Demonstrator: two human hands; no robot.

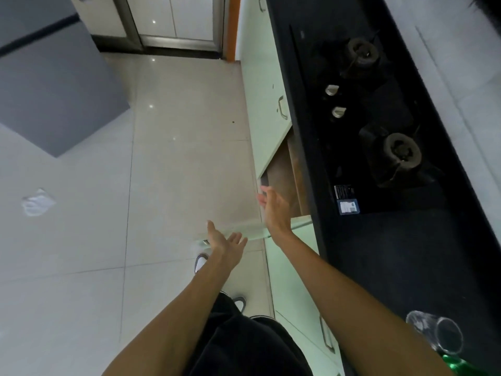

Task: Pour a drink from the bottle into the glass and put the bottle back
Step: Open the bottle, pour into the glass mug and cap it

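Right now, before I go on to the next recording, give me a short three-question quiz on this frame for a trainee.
1. True or false: the right hand holds the green bottle.
2. Where is the glass? A: on the floor. B: on the dark counter. C: inside the cabinet.
3. Fill in: the cabinet below the stove is ____ (open or closed).

Key
1. False: it and the left hand are both open and empty, reaching toward the cabinet.
2. B, next to the green bottle.
3. Open.
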